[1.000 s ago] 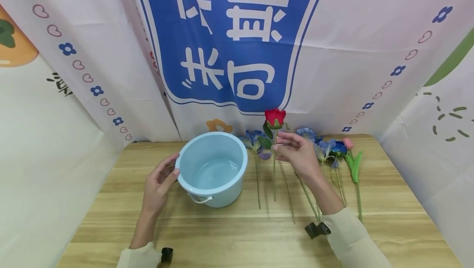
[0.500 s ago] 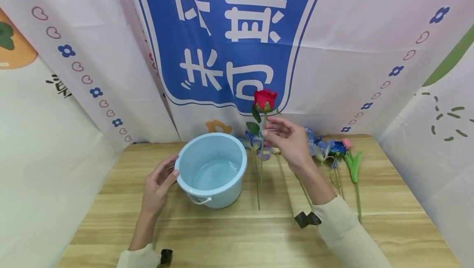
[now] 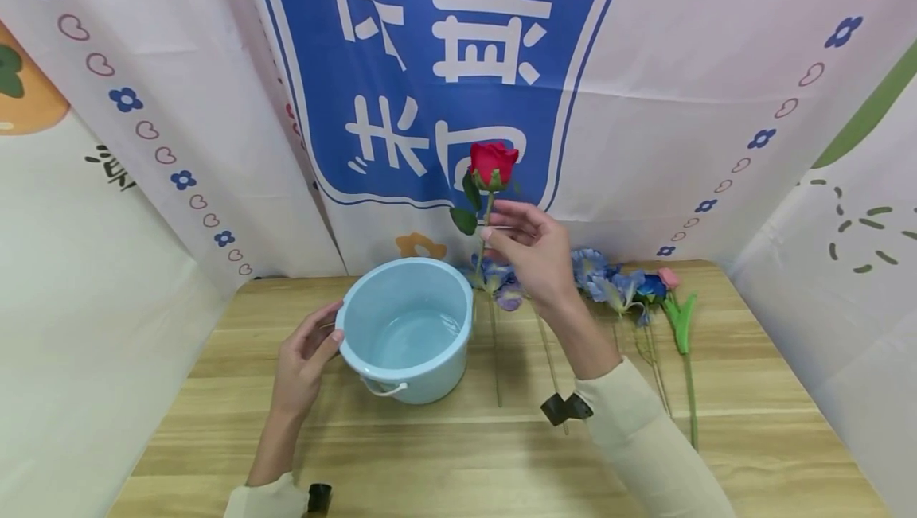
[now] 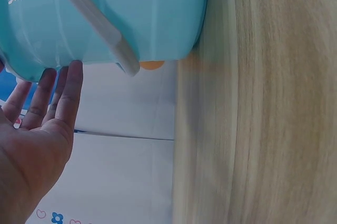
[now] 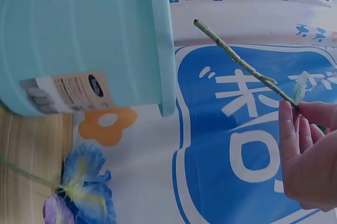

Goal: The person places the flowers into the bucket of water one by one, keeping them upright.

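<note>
My left hand (image 3: 301, 363) holds the rim of a light blue bucket (image 3: 437, 375) at its left side, thumb on the rim and fingers against the outside. In the left wrist view, the fingertips (image 4: 73, 77) touch the bucket wall near the white handle (image 4: 100, 21). My right hand (image 3: 537, 255) pinches the stem of a red rose (image 3: 493, 166), raised upright above the table, right of the bucket. In the right wrist view, the stem's bare lower end (image 5: 231, 53) points toward the bucket's mouth side. The bucket interior shows no flowers.
A blue-purple flower (image 3: 494, 275) lies just right of the bucket. Further right lie several more stems, among them blue flowers (image 3: 616, 289) and a pink one with green leaves (image 3: 679, 323). A printed cloth (image 3: 637, 152) hangs behind the wooden table (image 3: 401, 462).
My right hand has lifted the red rose upward and moved it left, toward the bucket. The left hand and the bucket have stayed in place.
</note>
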Tool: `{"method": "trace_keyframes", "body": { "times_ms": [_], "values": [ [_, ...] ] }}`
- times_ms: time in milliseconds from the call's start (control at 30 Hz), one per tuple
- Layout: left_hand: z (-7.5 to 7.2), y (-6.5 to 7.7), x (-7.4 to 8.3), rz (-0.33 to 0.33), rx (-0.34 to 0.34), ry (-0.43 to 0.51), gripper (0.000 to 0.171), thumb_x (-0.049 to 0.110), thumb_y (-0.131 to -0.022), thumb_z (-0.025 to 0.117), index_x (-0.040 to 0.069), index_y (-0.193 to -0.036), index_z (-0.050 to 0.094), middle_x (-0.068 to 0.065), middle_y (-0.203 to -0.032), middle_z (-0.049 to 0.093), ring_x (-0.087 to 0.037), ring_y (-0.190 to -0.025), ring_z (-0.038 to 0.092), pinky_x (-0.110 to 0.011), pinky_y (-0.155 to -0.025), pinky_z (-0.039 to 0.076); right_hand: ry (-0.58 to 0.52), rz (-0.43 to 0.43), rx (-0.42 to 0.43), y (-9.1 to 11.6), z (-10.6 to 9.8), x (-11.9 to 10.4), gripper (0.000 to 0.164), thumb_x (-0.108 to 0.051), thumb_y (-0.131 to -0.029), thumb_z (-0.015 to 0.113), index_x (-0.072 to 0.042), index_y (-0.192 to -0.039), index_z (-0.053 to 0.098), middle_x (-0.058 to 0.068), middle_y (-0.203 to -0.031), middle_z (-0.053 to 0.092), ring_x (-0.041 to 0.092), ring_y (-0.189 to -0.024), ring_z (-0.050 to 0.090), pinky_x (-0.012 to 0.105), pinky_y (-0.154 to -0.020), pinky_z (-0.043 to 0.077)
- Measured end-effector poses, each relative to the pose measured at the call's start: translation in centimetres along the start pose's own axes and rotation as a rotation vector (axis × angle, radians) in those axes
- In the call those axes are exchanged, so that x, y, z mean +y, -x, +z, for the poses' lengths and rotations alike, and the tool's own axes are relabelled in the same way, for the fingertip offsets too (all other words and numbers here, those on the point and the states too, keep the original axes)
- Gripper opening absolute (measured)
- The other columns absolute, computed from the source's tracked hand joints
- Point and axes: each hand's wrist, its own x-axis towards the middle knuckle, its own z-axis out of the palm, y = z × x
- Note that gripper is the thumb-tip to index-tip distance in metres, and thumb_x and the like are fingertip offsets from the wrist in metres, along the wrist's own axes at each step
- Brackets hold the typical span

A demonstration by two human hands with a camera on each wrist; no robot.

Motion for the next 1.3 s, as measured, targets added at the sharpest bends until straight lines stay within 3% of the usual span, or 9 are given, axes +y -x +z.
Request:
{"method": "trace_keyframes", "body": {
  "times_ms": [333,767,1067,1300],
  "values": [
    [0.0,0.0,0.2,-0.005,0.001,-0.008,0.04,-0.004,-0.105,0.06,-0.01,-0.145,0.058,0.013,-0.135,0.067,-0.001,-0.124,0.067,-0.013,-0.106,0.055,0.016,-0.004,-0.011,-0.6,2.2,1.2,0.037,0.001,-0.096,0.077,-0.002,-0.133,0.071,0.022,-0.123,0.074,0.017,-0.092,0.076,0.03,-0.08,0.07],
    [0.0,0.0,0.0,-0.021,-0.001,-0.008,0.041,-0.003,-0.105,0.06,-0.01,-0.145,0.057,0.014,-0.134,0.068,-0.001,-0.123,0.067,-0.013,-0.104,0.056,0.043,0.031,-0.032,-0.8,4.4,2.7,0.038,0.002,-0.095,0.078,-0.004,-0.132,0.072,0.018,-0.118,0.076,0.018,-0.093,0.077,0.032,-0.08,0.07],
    [0.0,0.0,-0.2,-0.03,-0.002,-0.012,0.041,-0.003,-0.105,0.06,-0.009,-0.146,0.058,0.014,-0.134,0.069,-0.001,-0.123,0.068,-0.013,-0.104,0.057,0.034,0.054,-0.074,-0.8,5.4,3.6,0.039,0.005,-0.095,0.076,0.001,-0.133,0.07,0.025,-0.12,0.074,0.011,-0.089,0.075,0.033,-0.08,0.07],
    [0.0,0.0,0.0,0.003,-0.012,0.018,0.041,-0.003,-0.105,0.06,-0.011,-0.146,0.057,0.011,-0.135,0.069,-0.002,-0.123,0.068,-0.014,-0.104,0.057,0.046,0.088,-0.096,-0.9,6.1,4.9,0.038,0.007,-0.094,0.076,0.0,-0.131,0.072,0.022,-0.117,0.075,0.013,-0.088,0.075,0.034,-0.08,0.07]
  ]
}}
